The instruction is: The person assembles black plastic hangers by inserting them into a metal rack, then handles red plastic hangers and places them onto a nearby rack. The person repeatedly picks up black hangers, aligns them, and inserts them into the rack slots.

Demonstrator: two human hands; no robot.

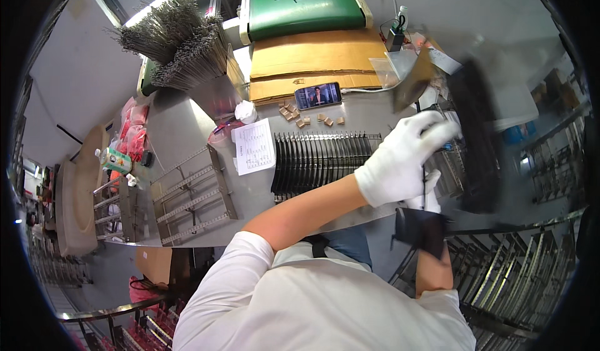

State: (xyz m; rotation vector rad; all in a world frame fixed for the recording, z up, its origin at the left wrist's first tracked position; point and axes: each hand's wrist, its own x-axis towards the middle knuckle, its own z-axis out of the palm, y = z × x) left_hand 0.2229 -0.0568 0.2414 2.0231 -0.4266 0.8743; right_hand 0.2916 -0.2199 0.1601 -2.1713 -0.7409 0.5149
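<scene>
The black piece [420, 229] was at the right of the scene, on the near side of the white-gloved left hand [405, 157] and across the right wrist, hiding part of that arm. A thin dark stem rose from it toward the left palm. The left hand reached over from the left with its fingers curled; whether they were closed around anything could not be told. The right hand [428, 193], also gloved, lay just below and beyond it, mostly covered, so its grip could not be told either. The piece looked dark and matte, roughly four-sided, with smeared edges. Just right of the left fingertips stood a long, dark, curved shape [478, 138], tall and heavily blurred; whether it touched the glove was unclear. Left of the hands, a rack [278, 196] on the metal table [181, 117] carried a row of slim, glossy black curved parts [322, 160], set side by side. Beyond the row lay small tan blocks [289, 111] and a lit phone [317, 95], and to its left a printed sheet [255, 146].
</scene>
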